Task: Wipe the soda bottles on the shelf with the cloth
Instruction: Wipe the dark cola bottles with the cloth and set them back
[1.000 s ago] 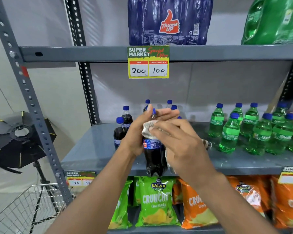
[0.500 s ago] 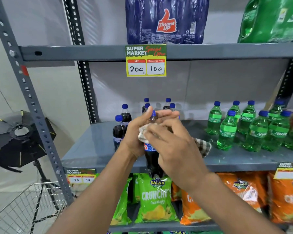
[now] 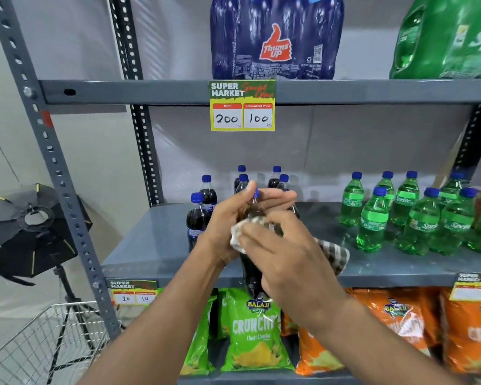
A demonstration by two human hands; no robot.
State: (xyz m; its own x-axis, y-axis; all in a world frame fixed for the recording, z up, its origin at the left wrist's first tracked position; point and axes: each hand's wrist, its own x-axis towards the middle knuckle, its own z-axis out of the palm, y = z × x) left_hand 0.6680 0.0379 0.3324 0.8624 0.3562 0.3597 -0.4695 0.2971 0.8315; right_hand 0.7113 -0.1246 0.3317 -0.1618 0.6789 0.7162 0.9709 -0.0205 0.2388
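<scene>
A dark cola bottle (image 3: 251,276) with a blue cap is held in front of the grey middle shelf (image 3: 156,245). My left hand (image 3: 228,220) grips its neck and shoulder. My right hand (image 3: 283,257) presses a checked cloth (image 3: 334,255) against the bottle's upper body; a pale fold of the cloth shows between the hands. Several more cola bottles (image 3: 197,218) stand on the shelf behind my hands. Several green Sprite bottles (image 3: 372,220) stand to the right.
A pack of Thums Up (image 3: 277,37) and a green Sprite pack (image 3: 444,37) sit on the upper shelf above a yellow price tag (image 3: 242,107). Chip bags (image 3: 253,329) fill the lower shelf. A wire cart (image 3: 39,345) and a studio light (image 3: 25,232) are at the left.
My right hand with the cloth has slid down the bottle from near the cap to its shoulder. The left hand keeps its grip.
</scene>
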